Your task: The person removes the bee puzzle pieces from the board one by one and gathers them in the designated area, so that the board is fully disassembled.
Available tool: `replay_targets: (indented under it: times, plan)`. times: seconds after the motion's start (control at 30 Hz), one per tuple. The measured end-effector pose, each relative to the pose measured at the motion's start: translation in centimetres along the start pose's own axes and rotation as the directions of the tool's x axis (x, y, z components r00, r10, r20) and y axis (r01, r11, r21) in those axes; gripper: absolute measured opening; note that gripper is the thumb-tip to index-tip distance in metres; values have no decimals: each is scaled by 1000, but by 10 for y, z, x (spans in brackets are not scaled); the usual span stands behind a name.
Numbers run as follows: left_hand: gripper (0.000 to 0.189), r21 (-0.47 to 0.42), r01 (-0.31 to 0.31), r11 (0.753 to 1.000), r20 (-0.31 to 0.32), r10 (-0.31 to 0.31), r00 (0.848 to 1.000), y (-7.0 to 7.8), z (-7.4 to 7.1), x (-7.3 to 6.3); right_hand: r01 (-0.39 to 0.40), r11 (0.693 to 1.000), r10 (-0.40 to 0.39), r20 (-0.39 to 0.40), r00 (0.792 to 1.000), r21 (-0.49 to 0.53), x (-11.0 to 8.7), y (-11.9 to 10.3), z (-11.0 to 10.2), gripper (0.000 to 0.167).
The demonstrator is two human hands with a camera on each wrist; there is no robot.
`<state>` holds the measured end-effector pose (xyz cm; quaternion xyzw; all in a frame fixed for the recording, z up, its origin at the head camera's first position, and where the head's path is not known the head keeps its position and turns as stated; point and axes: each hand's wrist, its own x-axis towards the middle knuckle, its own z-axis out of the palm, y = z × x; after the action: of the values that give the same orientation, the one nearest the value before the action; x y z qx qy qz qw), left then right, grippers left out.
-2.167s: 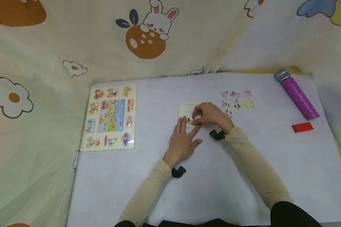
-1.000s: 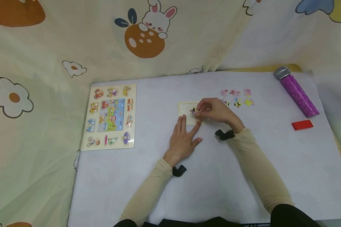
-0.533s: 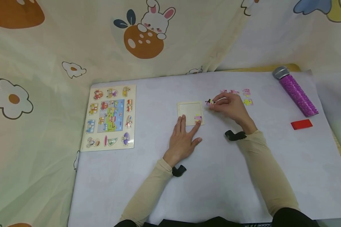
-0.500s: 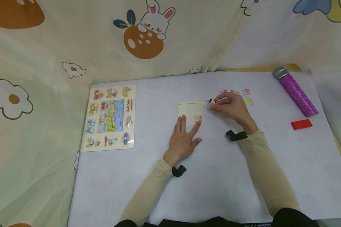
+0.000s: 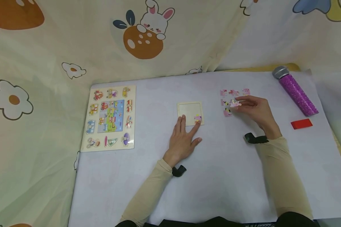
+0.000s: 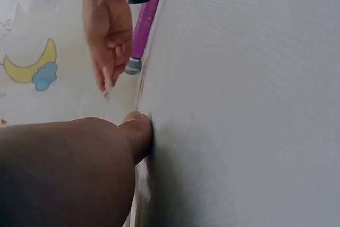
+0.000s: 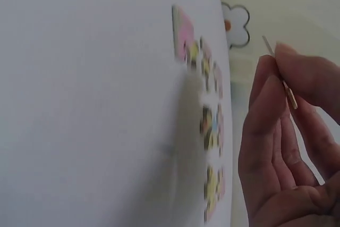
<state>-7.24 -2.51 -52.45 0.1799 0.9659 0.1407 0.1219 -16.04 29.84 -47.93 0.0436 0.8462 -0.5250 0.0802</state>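
In the head view my left hand (image 5: 182,143) lies spread on the table, fingertips on the lower edge of a small cream puzzle frame (image 5: 188,104). Its index fingertip rests at a pink and yellow puzzle piece (image 5: 198,118) in the frame's lower right corner. My right hand (image 5: 255,110) pinches a thin puzzle piece (image 7: 291,99) between thumb and fingers, above several loose puzzle pieces (image 5: 227,112) at the right. The held piece shows edge-on in the right wrist view and catches the light in the head view. The right hand also appears in the left wrist view.
A large vehicle puzzle board (image 5: 85,145) lies at the table's left. On the right are a glittery purple microphone (image 5: 299,94) and a red strip (image 5: 302,124). A patterned cloth (image 5: 102,56) hangs along the table's back edge.
My right hand has lifted a puzzle piece out of the frame's lower part and carried it right, to over the loose pieces. The left hand has stayed in place.
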Motion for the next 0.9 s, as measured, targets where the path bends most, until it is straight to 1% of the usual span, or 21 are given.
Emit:
replay_targets:
  times: [0.17,0.3,0.4,0.47,0.73,0.9]
  plan:
    - [68,2,2,1000,3,-2,1000,-1,0,0,-4,988,7,22,1000,-154,-5,15,-22,54]
    - [68,5,-2,1000,-12,2,1000,-2,1,0,-13,970,30,66,997,-245,-8,24,-30,53]
    - [68,8,-3,1000,-23,3,1000,-4,2,1,-13,958,45,107,993,-286,-8,29,-31,52]
    - [68,9,-3,1000,-30,3,1000,-4,3,1,-7,953,44,117,992,-302,-8,30,-30,51]
    - [67,3,-4,1000,-28,4,1000,-3,3,1,31,917,11,102,995,-398,-6,28,-23,47]
    - [67,3,-8,1000,-24,8,1000,-2,3,0,42,907,-3,94,996,-420,-6,26,-20,45]
